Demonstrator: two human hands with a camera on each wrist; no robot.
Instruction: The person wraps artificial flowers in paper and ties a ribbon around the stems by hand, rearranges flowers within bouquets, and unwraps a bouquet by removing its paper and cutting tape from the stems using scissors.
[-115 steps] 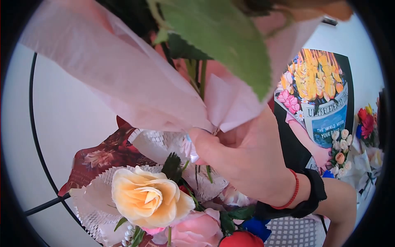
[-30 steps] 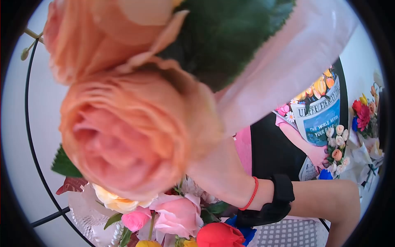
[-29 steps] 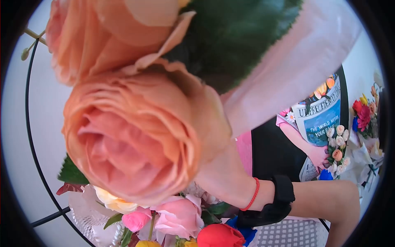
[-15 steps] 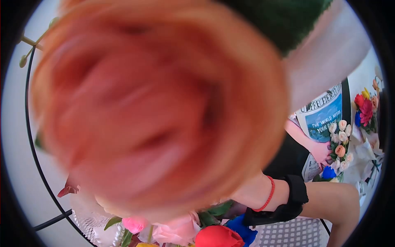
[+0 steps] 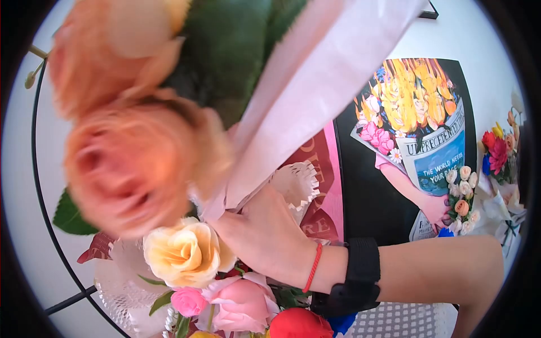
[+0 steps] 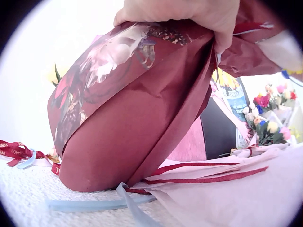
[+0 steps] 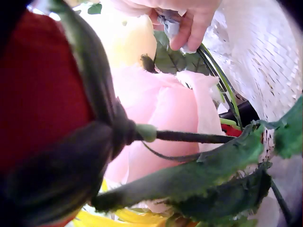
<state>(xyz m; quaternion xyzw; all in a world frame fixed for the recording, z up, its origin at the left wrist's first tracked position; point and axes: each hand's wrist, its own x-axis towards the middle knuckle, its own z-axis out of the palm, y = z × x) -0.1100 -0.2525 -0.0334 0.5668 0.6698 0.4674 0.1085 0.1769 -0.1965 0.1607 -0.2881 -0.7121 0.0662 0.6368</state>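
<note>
My right hand (image 5: 267,234) pinches the gathered base of a small bouquet wrapped in pale pink paper (image 5: 298,107). Two peach roses (image 5: 132,169) and a big green leaf (image 5: 222,50) in it loom close to the head camera, blurred. Below stands a larger bouquet with a cream rose (image 5: 189,253), a pink rose (image 5: 242,304) and a red rose (image 5: 301,324). In the right wrist view, my right fingers (image 7: 189,33) hold the wrapped stem end above these blooms. My left hand (image 6: 189,12) grips the larger bouquet's dark red, flower-printed wrapping (image 6: 137,127) near its gathered neck.
A poster of burning flowers (image 5: 434,118) stands at the right, with more bouquets (image 5: 499,152) beyond it. Pale blue ribbon (image 6: 90,204) and dark red ribbon (image 6: 208,178) lie under the wrapping. A black wire frame (image 5: 42,169) runs along the left.
The small bouquet swung close to the head camera half a second ago, then moved back and left with my right hand. More of the poster and the cream rose show now.
</note>
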